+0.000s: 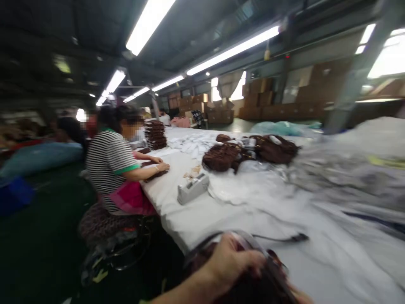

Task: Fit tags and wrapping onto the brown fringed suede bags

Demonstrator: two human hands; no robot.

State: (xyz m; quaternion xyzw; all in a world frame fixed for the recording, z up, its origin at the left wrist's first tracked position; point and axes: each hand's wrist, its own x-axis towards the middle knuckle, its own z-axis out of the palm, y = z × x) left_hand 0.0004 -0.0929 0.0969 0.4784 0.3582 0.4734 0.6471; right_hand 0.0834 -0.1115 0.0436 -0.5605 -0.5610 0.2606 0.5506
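Note:
A dark brown item (pixel 247 285) with a glossy rim lies at the table's near edge, blurred by motion; its kind is unclear. My left hand (pixel 229 259) is closed over its top, with thumb and fingers bent onto the dark material. Low on the item's right side, only a blurred strip of my right hand (pixel 299 293) shows, and its fingers are hidden. A black cord or strap (pixel 278 240) with a thick end lies on the white table covering (pixel 193 217) just beyond.
A grey tape dispenser (pixel 193 188) stands near the table's left edge. Brown bundles (pixel 224 156) and clear plastic (pixel 354 173) lie farther back. At left, a seated person in a striped shirt (pixel 106 169) handles brown pieces beside a brown stack (pixel 155 135).

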